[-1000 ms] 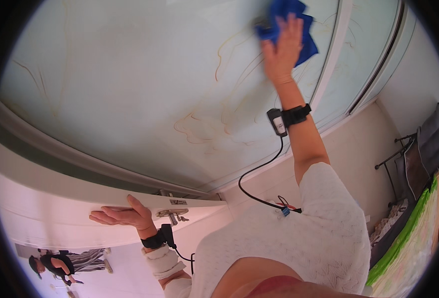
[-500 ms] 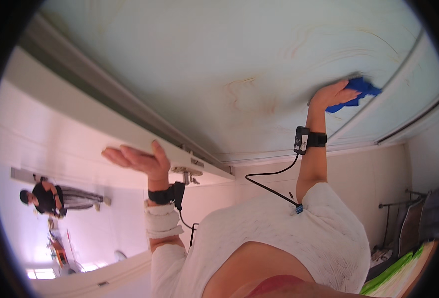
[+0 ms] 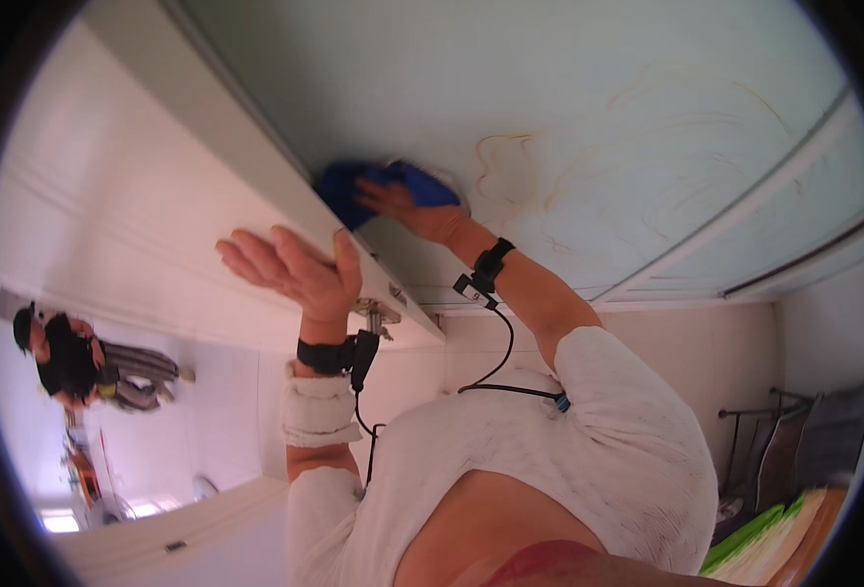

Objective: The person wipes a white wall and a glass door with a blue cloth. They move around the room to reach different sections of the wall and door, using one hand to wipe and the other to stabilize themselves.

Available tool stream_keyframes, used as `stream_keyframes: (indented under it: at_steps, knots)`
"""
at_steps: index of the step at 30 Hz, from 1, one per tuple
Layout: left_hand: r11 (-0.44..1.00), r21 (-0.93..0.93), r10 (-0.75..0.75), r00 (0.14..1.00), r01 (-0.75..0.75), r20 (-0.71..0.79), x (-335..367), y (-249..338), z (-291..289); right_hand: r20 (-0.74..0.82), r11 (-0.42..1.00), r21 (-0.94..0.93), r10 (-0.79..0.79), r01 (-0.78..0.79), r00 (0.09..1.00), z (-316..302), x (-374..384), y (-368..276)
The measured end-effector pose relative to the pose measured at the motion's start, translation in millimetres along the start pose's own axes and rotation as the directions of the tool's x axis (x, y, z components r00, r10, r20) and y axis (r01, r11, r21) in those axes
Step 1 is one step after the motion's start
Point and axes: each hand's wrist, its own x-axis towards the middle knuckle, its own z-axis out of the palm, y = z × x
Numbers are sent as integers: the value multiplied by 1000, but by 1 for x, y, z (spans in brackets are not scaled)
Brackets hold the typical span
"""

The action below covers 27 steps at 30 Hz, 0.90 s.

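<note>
My right hand [image 3: 412,210] holds a blue cloth [image 3: 339,191] against a pale blue-green panel [image 3: 627,137] with swirling brownish lines. The cloth is at the panel's left side, close to the edge of a white door [image 3: 182,186]. Some fingers lie over the cloth, and part of it is bunched around them. My left hand [image 3: 300,279] is open against the white door, fingers stretched out and holding nothing. Just right of its wrist, a metal door handle and lock [image 3: 378,318] show on the door. Both wrists wear black straps with cables.
Beyond the door on the left, a person in a black top [image 3: 65,352] stands in a bright room. A pale frame rail [image 3: 715,235] borders the panel on the right. Dark chair-like furniture [image 3: 808,430] and a green-striped item [image 3: 759,538] sit at lower right.
My right hand has swept the blue cloth from the panel's right side leftward to near the door edge. My left hand stays on the door. The view has shifted slightly.
</note>
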Motion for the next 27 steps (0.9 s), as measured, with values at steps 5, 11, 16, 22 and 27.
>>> stream_keyframes:
  at_steps: [5, 11, 16, 22, 27]
  knots:
    - [999, 37, 32, 999, -32, -5, 4, -1, 0, -40, 287, 953, 430, -94, 902, -38, -57, -30]
    - [998, -39, 50, 997, -53, -63, 13, 7, 1, -35, -512, -828, -358, -227, 933, -112, -125, -132]
    - [998, -49, 31, 999, -33, -36, 12, 13, -2, -371, -110, -716, -776, -689, 510, -186, -186, -218]
    - [999, -52, -4, 1000, 4, -1, 3, 9, 0, -386, 387, -600, -907, -700, -170, -265, -267, -234]
    - [990, -137, -34, 999, 30, -27, 1, 7, 6, -454, 551, -479, -822, -683, -345, -263, -280, -188]
